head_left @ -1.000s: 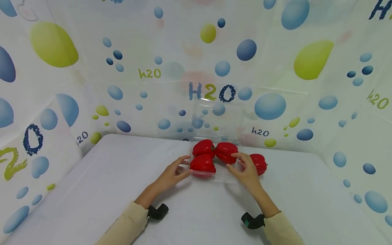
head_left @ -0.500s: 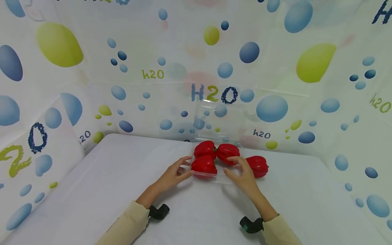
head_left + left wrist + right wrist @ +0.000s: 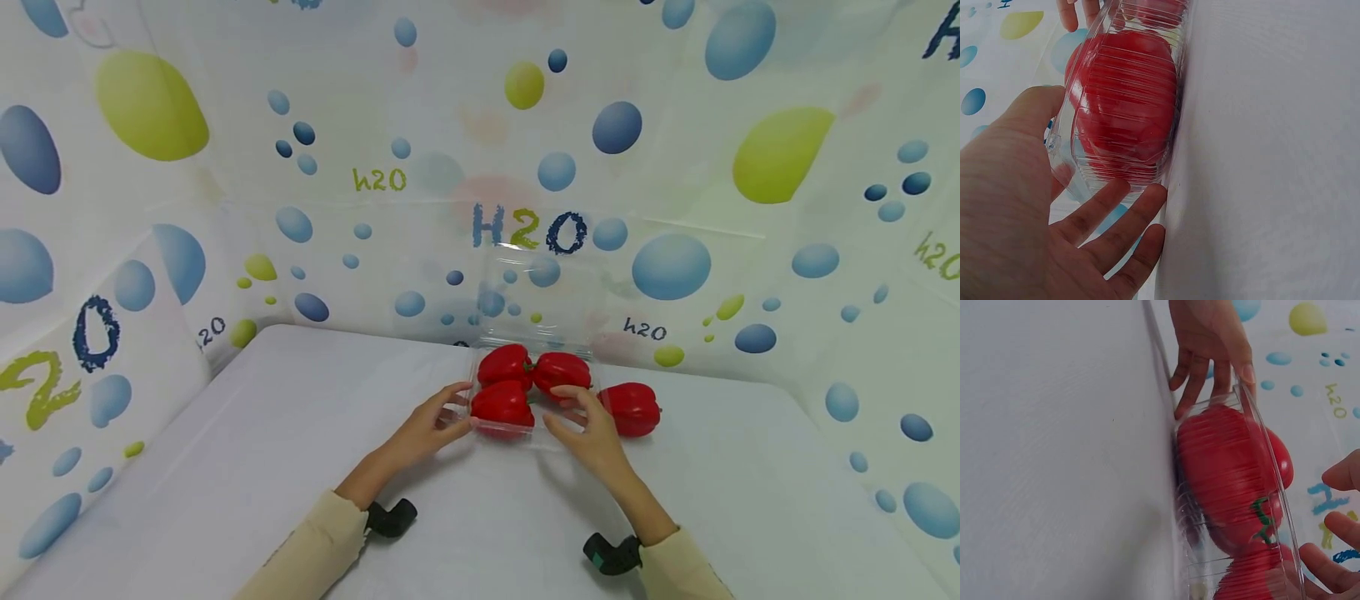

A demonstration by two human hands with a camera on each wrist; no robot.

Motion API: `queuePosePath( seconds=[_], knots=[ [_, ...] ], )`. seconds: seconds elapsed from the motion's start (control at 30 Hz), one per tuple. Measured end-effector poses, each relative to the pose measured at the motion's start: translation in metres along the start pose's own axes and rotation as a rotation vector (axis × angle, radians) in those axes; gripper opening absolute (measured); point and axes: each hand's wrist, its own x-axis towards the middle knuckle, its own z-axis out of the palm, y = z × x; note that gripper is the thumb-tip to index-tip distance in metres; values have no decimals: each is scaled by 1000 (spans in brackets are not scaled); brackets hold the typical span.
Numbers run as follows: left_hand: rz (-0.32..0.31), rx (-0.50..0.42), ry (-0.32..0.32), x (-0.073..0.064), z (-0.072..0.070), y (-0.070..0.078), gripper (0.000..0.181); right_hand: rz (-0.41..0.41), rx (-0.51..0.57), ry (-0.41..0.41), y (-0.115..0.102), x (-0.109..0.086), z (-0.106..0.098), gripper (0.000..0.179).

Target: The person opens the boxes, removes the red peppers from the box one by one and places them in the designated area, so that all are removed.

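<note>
A clear plastic clamshell container (image 3: 504, 426) holds three red bell peppers: one at the front left (image 3: 501, 404), one at the back left (image 3: 502, 365) and one at the back right (image 3: 558, 372). My left hand (image 3: 420, 429) rests against the container's left end, thumb at the front corner of the rim and straight, spread fingers along the end wall. My right hand (image 3: 596, 437) hovers over the container's right part, fingers parted and holding nothing, its fingertips overlapping the back-right pepper in the head view. Another red bell pepper (image 3: 632, 408) lies outside, just right of the container.
The container's clear lid (image 3: 543, 287) stands raised at the back, in front of a wall sheet (image 3: 442, 108) printed with blue and green drops. White cloth covers the table (image 3: 300, 400). A black wrist camera (image 3: 390, 518) sits by the left sleeve, another (image 3: 611, 554) by the right.
My right hand has shifted a little left and toward me, uncovering more of the pepper outside. My left hand stays at the container's end. The whole head view has shifted slightly.
</note>
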Motion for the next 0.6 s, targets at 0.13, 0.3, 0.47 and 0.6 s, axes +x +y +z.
queuePosePath(
  seconds=[0.13,0.3,0.47,0.6],
  knots=[
    [1,5,2,0,0,-1,68,8,-13,-12,-2,2,2,48],
    [7,6,-1,0,0,0,67,20,-25,-51,-4,5,5,49],
    [18,6,-7,1,1,-1,67,23,-27,-81,-6,8,6,48],
    [12,7,-4,0,1,-2,66,18,-27,-105,-6,10,6,49]
  ],
)
